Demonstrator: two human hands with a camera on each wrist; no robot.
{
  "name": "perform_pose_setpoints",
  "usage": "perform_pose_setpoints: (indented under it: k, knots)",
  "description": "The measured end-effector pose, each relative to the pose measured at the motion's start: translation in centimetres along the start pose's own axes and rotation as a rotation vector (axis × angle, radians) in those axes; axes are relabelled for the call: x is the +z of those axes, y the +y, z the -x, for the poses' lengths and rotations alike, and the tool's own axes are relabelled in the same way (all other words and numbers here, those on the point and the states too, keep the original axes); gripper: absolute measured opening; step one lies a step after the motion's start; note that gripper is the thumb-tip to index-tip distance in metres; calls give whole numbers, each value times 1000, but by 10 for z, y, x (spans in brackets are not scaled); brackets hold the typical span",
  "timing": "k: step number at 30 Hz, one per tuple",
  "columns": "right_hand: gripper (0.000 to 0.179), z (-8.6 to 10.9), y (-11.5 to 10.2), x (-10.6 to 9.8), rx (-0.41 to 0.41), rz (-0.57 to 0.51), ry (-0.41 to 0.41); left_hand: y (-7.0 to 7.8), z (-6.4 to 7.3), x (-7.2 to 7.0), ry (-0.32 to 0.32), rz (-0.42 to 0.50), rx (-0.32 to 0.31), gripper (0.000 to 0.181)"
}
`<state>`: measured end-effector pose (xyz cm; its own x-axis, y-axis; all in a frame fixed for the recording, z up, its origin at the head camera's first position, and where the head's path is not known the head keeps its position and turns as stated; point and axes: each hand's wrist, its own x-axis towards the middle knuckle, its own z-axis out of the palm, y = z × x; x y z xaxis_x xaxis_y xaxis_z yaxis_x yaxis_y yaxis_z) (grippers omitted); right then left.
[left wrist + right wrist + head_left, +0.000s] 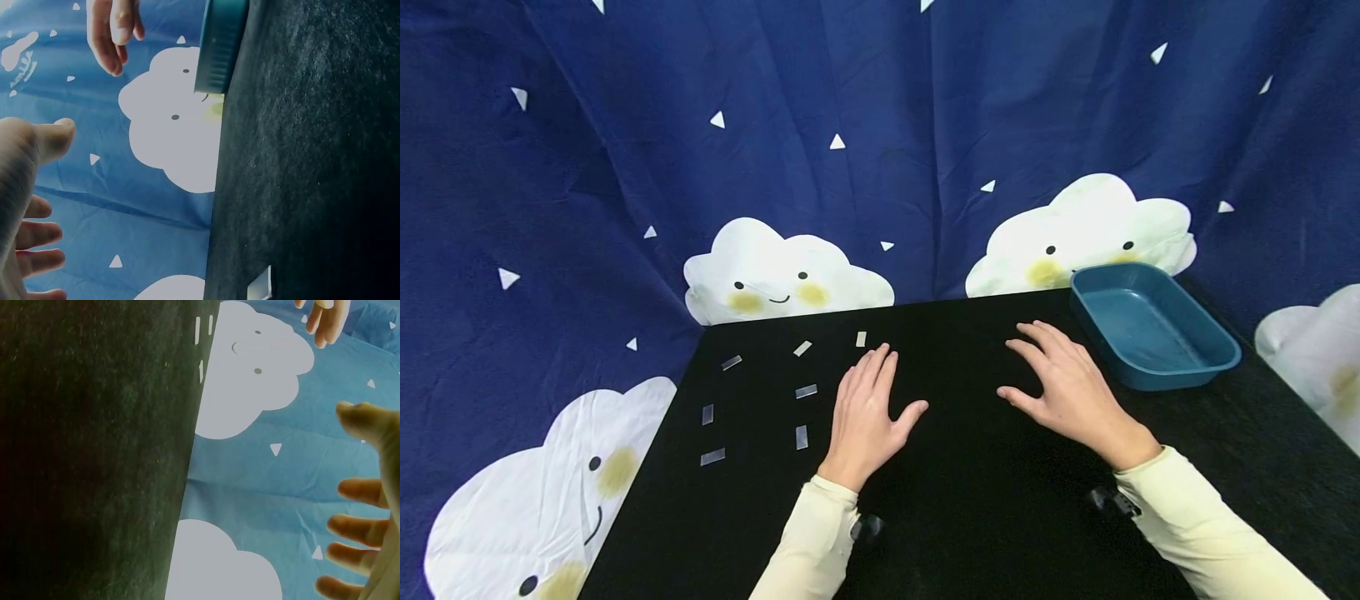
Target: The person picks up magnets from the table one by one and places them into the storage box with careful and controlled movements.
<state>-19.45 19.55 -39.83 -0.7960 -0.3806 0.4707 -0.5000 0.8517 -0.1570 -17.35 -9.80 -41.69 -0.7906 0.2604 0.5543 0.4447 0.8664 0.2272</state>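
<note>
My left hand [865, 417] is held over the black table with its fingers extended and thumb spread, gripping nothing. Just left of it, in the head view, lie several small, thin rectangular pieces, some clear or greyish such as one piece [801, 437], others paler, like the piece at the back [861, 339]. One such piece [260, 286] shows at the bottom of the left wrist view. On the other side, my right hand [1071, 392] hovers with relaxed, spread fingers and holds nothing. Beside it stands a blue rectangular tub [1165, 379], with nothing visible inside.
The black table [970, 500] runs back to a blue curtain [880, 100] printed with white clouds and triangles. The tub sits at the table's back right, near the right edge. Dark wrist cameras are strapped at both pale sleeves [808, 537].
</note>
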Motion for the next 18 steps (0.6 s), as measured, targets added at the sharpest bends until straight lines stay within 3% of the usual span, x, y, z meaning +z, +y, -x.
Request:
perform_pose_setpoints:
  k: [12, 18]
  knots:
    - [66, 5, 20, -12, 46, 26, -20, 14, -13, 10, -32, 38, 31, 74]
    - [65, 8, 33, -20, 64, 41, 9, 22, -19, 14, -27, 56, 52, 74]
